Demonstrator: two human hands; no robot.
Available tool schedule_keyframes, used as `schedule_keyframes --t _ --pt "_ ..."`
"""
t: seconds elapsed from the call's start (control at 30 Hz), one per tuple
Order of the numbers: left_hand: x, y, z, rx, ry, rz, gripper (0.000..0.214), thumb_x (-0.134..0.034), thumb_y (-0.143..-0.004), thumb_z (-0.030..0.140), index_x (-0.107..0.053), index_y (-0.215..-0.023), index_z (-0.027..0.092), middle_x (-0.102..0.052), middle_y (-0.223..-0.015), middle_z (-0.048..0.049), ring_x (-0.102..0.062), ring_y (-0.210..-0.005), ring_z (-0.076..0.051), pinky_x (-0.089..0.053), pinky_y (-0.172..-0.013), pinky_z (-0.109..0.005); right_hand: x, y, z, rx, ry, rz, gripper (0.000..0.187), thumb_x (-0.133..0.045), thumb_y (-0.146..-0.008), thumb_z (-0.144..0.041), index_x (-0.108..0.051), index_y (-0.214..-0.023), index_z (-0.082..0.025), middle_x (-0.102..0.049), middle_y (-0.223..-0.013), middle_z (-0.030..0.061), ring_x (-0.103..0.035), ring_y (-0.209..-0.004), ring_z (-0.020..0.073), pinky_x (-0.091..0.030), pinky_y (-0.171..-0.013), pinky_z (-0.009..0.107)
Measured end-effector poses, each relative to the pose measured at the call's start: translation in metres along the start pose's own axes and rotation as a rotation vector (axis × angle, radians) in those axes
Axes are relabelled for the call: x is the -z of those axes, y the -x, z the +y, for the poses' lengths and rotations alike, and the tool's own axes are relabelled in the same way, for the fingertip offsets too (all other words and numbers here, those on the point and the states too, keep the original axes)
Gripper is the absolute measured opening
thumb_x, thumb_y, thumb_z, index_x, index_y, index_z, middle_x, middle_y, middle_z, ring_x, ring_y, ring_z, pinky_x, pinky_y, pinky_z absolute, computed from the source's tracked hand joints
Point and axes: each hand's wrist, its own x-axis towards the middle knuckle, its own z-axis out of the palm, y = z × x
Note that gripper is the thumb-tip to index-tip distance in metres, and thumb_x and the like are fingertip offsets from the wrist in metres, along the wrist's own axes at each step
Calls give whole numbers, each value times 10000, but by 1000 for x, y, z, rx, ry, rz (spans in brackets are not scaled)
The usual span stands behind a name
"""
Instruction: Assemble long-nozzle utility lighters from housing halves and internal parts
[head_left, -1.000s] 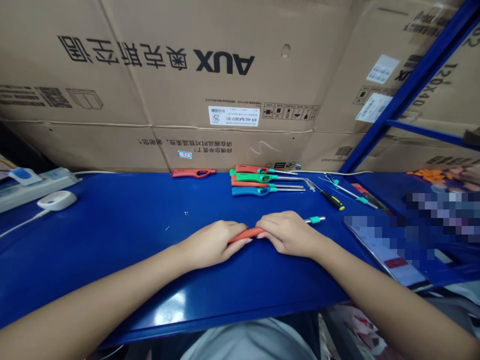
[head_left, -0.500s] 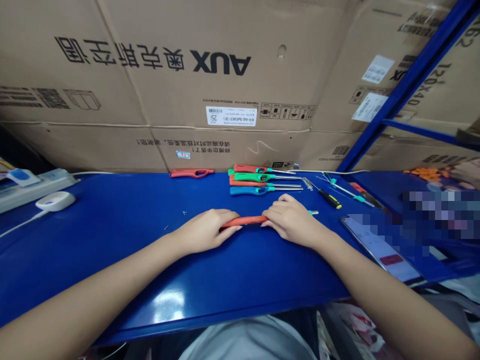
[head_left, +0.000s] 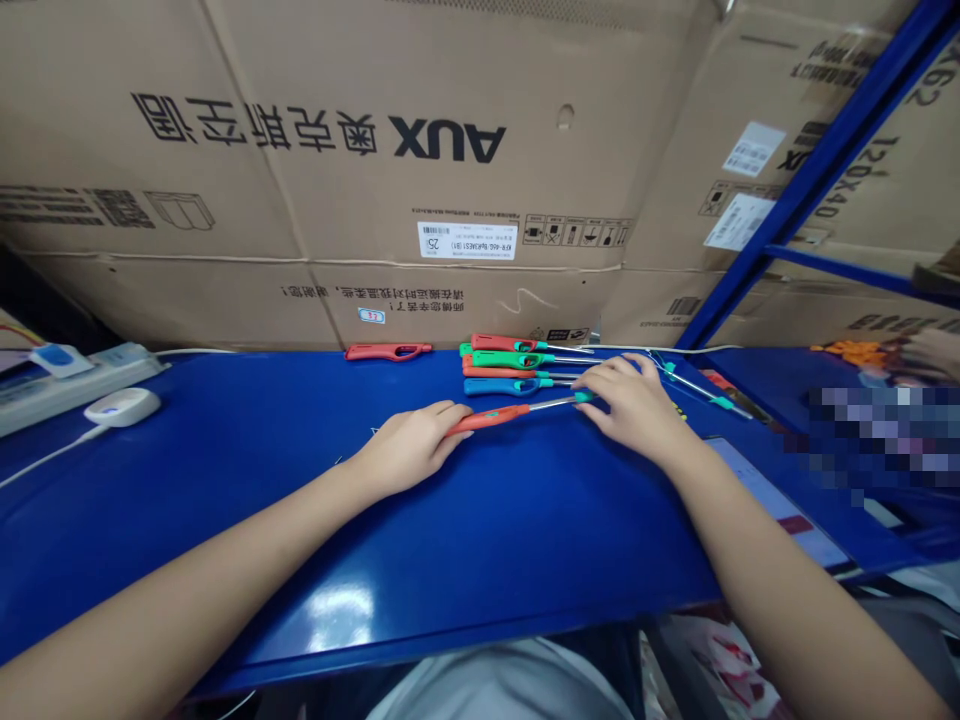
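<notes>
You see "AUX" upside down, with Chinese characters beside it, on the big cardboard box [head_left: 337,150]. Its white barcode label [head_left: 466,241] reads "25". The box at right [head_left: 885,190] shows "120X40", also inverted. Smaller print is too small to read.

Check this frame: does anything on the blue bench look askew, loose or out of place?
Mostly tidy. One red lighter lies alone by the cardboard boxes, apart from the stacked lighters. A few tiny loose bits sit on the bench near the left hand. The orange lighter between both hands lies slanted; the right hand is at its tip.
</notes>
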Motion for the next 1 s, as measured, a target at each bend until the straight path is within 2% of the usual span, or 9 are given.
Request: schedule_keyframes --t 0.13,0.3,0.4,0.5,0.57,0.67,0.73,0.87,1.0 --pt "1 0 2 -4 -55 25 304 -426 -1023 303 -558 -1284 222 -665 -1161 -77 -692 -949 -245 -535 -734 -310 0 1 5 55 -94 -23 99 -609 -937 -249 -704 -925 -225 -755 -929 49 -635 -962 256 -263 -1075 556" --pt "5 2 11 -56 -3 61 291 -446 -1017 304 -591 -1253 216 -669 -1110 -78 -669 -923 -224 -487 -713 -275 1 -2 -21 216 -223 -41 138 -578 -976 -269 -706 -985 -219 -757 -952 61 -649 -929 217 -336 -1019 468" --pt "5 4 20 -86 269 11 313 -458 -1018 427 -657 -1009 185 -666 -871 -27 -615 -760 -168 -433 -668 -254 -2 -2 -41 357 -221 26 203 -496 -1014 -240 -682 -1042 -165 -743 -947 99 -624 -893 215 -399 -890 405" --pt "3 4 26 22 584 -103 462 -501 -965 543 -600 -738 153 -465 -599 38 -419 -538 -97 -309 -518 -228 -6 -1 -49 461 -227 54 216 -451 -1024 -199 -654 -1055 -129 -722 -905 108 -585 -862 213 -417 -835 379" --pt "4 2 28 139 808 -218 486 -545 -908 603 -623 -779 141 -394 -569 58 -336 -483 -79 -254 -461 -220 -8 1 -48 487 -242 64 208 -446 -1027 -199 -640 -1060 -132 -712 -891 104 -569 -861 211 -421 -839 378" --pt "5 1 29 260 1050 -390 552 -559 -863 654 -656 -961 120 -401 -561 67 -296 -423 -75 -225 -407 -222 -8 2 -46 494 -248 69 207 -434 -1031 -203 -630 -1047 -140 -695 -869 101 -550 -854 211 -422 -833 377" --pt "4 1 29 253 1034 -386 527 -560 -864 651 -643 -909 133 -385 -556 70 -288 -426 -74 -215 -409 -223 -7 2 -47 495 -248 52 211 -424 -1031 -195 -628 -1028 -142 -678 -848 97 -538 -847 211 -420 -833 374" --pt "-1 5 29 88 707 -162 463 -562 -906 559 -508 -673 163 -350 -585 58 -298 -519 -77 -224 -474 -218 -7 2 -50 508 -238 -10 219 -411 -1023 -174 -623 -974 -142 -637 -797 88 -502 -803 208 -415 -808 365" --pt "-4 7 28 30 581 -122 432 -519 -946 515 -514 -696 163 -373 -599 55 -319 -540 -84 -245 -499 -223 -9 2 -52 504 -241 -14 216 -421 -1019 -179 -622 -950 -139 -622 -781 87 -491 -783 208 -410 -793 362"
